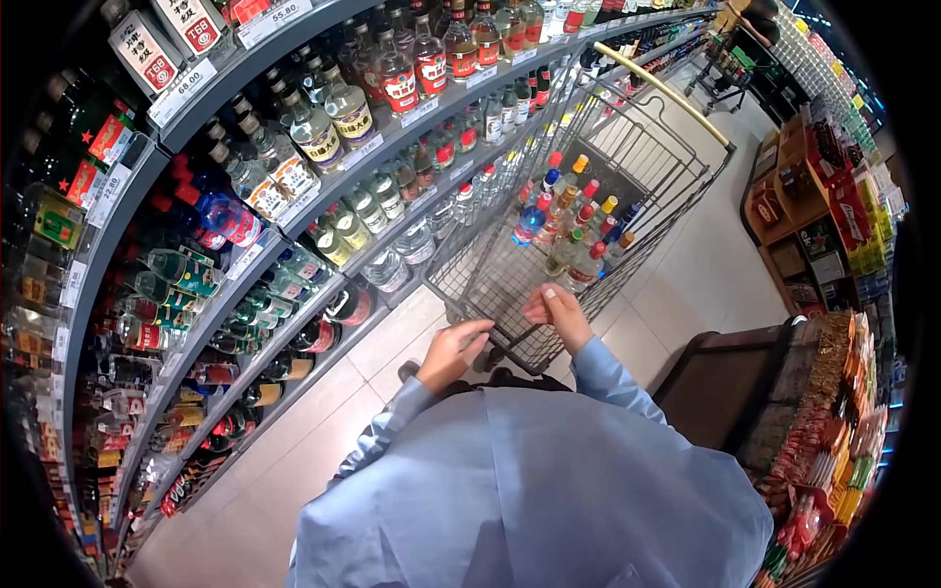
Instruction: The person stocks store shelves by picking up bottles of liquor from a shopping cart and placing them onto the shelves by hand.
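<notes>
A wire shopping cart (461, 269) stands right in front of me, its yellow handle (676, 93) on the far side. Inside it a group of liquor bottles (585, 265) stands upright, with red, yellow, blue and green caps. A bottle with a blue label (530, 223) is at the group's left side. Over the cart's near edge is my left hand (456, 353), fingers extended to the right and holding nothing visible. My right hand (559, 312) hovers above the basket just short of the bottles, its fingers loosely bent and apart, with nothing seen in them.
Shelves of bottles (323, 122) with price tags (181, 93) curve along the left, close to the cart. At right stand a dark display bin (720, 382), packaged snacks (833, 421) and a wooden shelf unit (774, 196). Another person (760, 22) and a cart (730, 69) are farther up the tiled aisle.
</notes>
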Tool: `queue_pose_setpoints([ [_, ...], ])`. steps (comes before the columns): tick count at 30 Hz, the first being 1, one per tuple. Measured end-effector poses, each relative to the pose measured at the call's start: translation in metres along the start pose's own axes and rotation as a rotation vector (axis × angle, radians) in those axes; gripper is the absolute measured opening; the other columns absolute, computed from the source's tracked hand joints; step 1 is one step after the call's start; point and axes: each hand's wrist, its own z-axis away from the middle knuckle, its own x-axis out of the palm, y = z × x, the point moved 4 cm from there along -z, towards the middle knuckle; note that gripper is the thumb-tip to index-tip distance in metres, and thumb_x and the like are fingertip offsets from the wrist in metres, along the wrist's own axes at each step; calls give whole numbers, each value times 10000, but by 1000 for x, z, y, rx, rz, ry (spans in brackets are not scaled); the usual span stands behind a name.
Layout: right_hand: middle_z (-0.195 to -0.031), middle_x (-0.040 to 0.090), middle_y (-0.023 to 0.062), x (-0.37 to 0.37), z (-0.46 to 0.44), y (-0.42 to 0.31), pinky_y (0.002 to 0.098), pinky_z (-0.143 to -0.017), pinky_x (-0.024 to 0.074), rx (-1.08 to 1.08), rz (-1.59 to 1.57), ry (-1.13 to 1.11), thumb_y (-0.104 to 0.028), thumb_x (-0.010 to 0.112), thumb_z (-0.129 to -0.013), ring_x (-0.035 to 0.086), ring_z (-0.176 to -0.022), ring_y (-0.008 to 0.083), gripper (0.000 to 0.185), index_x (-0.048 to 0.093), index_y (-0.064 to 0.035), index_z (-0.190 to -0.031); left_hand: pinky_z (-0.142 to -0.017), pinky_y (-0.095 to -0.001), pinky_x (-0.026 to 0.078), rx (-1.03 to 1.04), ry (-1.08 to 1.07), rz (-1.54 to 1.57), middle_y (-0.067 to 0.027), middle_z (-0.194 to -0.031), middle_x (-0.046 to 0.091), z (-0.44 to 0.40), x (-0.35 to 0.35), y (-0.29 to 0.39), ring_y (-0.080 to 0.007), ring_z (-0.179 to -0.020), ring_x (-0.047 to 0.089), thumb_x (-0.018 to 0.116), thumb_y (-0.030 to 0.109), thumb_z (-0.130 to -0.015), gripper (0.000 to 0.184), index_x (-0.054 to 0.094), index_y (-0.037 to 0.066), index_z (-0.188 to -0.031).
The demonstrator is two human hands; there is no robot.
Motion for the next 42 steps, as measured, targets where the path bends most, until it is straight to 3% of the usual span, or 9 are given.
queue_pose_setpoints([
  [4,-1038,561,78,-31,-4,19,234,-776,413,26,20,23,-236,373,-940,515,-916,110,296,462,-47,-1150,-845,-260,436,-64,-83,187,-77,-1019,617,-22,30,-24,-149,-946,575,537,110,-863,275,539,10,-1119],
  [11,-1144,508,135,-48,-55,62,269,-891,355,-4,-80,246,-135,476,-888,487,-1039,181,505,251,-15,-1325,-855,-278,392,-583,12,934,-84,-1131,557,-72,52,-40,-181,-1043,525,497,158,-875,352,437,73,-1212],
  [13,-1170,497,162,-59,-85,80,291,-922,346,46,-56,297,-112,504,-871,479,-1071,195,560,213,0,-1336,-862,-296,382,-595,-24,952,-80,-1148,550,-94,58,-53,-194,-1056,518,473,209,-879,406,375,101,-1258],
  [19,-1236,453,222,-114,-187,105,311,-948,349,88,130,482,-133,559,-836,450,-1141,231,606,228,28,-1317,-849,-306,390,-722,-43,1096,-92,-1152,542,-175,86,-104,-199,-1043,527,462,227,-879,402,370,113,-1254],
  [20,-1154,515,177,-123,-203,106,288,-871,410,-23,77,556,-118,588,-816,521,-1026,220,572,294,38,-1282,-855,-313,388,-737,-64,1117,-95,-1155,538,-190,91,-115,-203,-1036,529,456,231,-883,395,372,112,-1251],
  [28,-1074,557,133,-176,-317,152,308,-879,396,-240,167,643,-164,699,-694,527,-1024,204,676,362,4,-1255,-869,-319,396,-896,-3,1077,-110,-1121,546,-274,95,-171,-190,-963,544,422,258,-896,395,364,93,-1251],
  [32,-995,583,59,-164,-324,131,268,-783,434,-29,456,817,-149,743,-662,543,-875,132,642,420,-47,-1207,-868,-315,395,-937,7,1140,-91,-1094,558,-280,97,-204,-184,-953,547,469,227,-862,436,359,89,-1260],
  [36,-943,620,111,-166,-340,132,328,-788,443,-42,338,822,-290,759,-625,592,-890,225,534,533,-38,-1038,-876,-329,389,-971,78,1120,-79,-1072,554,-272,105,-222,-183,-968,536,529,176,-833,485,354,89,-1277],
  [42,-905,629,127,-167,-343,111,357,-776,455,195,685,772,-358,734,-640,597,-877,288,423,611,-90,-943,-872,-322,393,-970,109,1076,-87,-1119,525,-270,103,-225,-178,-964,535,525,123,-824,463,372,76,-1258],
])
